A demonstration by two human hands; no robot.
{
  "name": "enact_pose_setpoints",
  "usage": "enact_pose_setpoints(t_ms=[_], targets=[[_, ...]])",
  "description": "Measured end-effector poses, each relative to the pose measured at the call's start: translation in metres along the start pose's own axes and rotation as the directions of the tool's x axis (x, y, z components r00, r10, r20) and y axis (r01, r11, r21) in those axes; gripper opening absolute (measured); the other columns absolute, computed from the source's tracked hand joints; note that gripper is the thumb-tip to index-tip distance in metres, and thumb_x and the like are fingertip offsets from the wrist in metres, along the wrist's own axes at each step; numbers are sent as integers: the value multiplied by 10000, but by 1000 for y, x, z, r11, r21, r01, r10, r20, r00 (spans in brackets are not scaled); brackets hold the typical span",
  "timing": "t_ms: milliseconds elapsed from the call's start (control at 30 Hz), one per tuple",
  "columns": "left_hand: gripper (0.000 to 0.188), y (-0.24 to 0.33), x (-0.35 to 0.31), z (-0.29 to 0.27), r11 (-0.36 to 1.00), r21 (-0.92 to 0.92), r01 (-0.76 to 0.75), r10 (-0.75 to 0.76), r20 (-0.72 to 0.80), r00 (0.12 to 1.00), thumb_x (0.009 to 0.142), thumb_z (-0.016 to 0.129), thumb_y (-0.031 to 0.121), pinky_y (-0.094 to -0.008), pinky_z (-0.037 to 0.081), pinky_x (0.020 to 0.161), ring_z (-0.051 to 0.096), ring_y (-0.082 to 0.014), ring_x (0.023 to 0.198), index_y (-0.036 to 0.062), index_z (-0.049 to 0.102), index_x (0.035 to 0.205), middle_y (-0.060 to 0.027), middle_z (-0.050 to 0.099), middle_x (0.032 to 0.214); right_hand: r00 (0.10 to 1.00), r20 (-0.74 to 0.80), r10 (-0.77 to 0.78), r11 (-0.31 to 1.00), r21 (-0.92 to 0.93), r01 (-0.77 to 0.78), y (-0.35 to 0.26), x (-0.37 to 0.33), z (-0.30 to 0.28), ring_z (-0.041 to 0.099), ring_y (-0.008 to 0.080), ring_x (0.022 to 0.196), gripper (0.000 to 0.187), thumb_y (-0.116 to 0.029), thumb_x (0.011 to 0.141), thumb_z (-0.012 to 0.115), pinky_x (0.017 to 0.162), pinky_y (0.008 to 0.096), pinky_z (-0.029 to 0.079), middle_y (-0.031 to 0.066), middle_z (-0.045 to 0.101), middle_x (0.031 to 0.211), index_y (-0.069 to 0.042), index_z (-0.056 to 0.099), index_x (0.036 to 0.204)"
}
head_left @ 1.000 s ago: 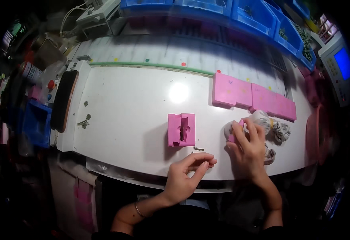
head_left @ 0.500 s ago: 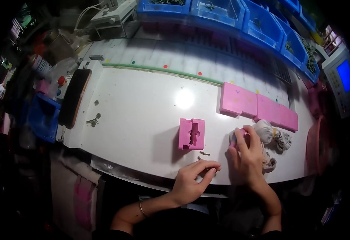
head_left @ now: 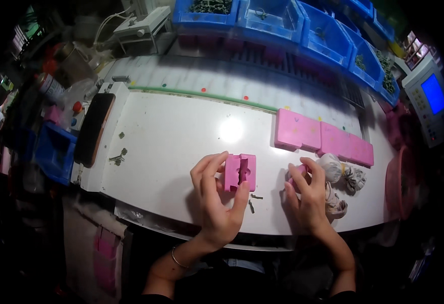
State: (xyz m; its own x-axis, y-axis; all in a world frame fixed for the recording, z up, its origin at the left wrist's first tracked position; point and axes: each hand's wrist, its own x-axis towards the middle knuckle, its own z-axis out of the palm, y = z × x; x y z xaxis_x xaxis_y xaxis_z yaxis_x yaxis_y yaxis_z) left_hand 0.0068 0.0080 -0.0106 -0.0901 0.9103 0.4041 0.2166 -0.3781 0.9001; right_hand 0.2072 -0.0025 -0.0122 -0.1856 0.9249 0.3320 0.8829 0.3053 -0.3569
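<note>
A pink mould block [head_left: 251, 164] with a dark carved hollow stands on the white worktop. My left hand [head_left: 214, 202] curls round it, fingers along the far left side and thumb at the near right corner. To the right, my right hand [head_left: 310, 200] has its fingers round a second pink block [head_left: 294, 177], largely hidden under them. Two small thin greenish pieces [head_left: 252, 204] lie on the worktop between my hands. Beside my right hand sit a white cloth pouch [head_left: 331, 167] tied with a yellow band and another cloth bundle [head_left: 336, 203].
Pink blocks [head_left: 298, 130] stand in a row at the right. Blue bins [head_left: 328, 43] with small green parts hang at the back. A phone [head_left: 95, 129] lies at the left, near loose green bits [head_left: 118, 157]. A device with a blue screen [head_left: 433, 93] is far right.
My left hand has moved up and left from the worktop's near edge to take hold of the carved pink block. My right hand stays by the cloth pouch, its fingers slightly shifted.
</note>
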Motion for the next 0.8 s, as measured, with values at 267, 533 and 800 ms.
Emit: enact_pose_setpoints(t_ms=[267, 533, 800], targets=[[397, -15, 9, -10, 999, 3, 48, -48, 55, 997, 848, 577, 26, -301, 492, 804, 574, -222, 932, -37, 477, 1227, -167, 495, 1141, 990, -139, -31, 995, 93, 44, 0, -5, -11, 552, 410, 1039, 489, -49, 740, 724, 902, 436, 466, 289, 488, 1218, 74, 536, 1174], [323, -16, 20, 0, 917, -291, 273, -216, 214, 953, 943, 474, 51, -280, 483, 844, 573, -160, 978, -34, 448, 1254, -143, 575, 1113, 995, -20, -100, 995, 26, 100, -3, 2, 1, 540, 416, 1043, 428, -79, 773, 691, 889, 446, 459, 294, 483, 1221, 88, 555, 1143], [351, -20, 16, 10, 861, -399, 316, -190, 323, 927, 974, 448, 123, -256, 480, 793, 576, -130, 912, -21, 407, 1291, -112, 591, 1066, 968, -18, -251, 968, 25, 251, -9, -5, 2, 509, 430, 1099, 520, -119, 740, 737, 903, 470, 454, 280, 488, 1232, 82, 531, 1173]])
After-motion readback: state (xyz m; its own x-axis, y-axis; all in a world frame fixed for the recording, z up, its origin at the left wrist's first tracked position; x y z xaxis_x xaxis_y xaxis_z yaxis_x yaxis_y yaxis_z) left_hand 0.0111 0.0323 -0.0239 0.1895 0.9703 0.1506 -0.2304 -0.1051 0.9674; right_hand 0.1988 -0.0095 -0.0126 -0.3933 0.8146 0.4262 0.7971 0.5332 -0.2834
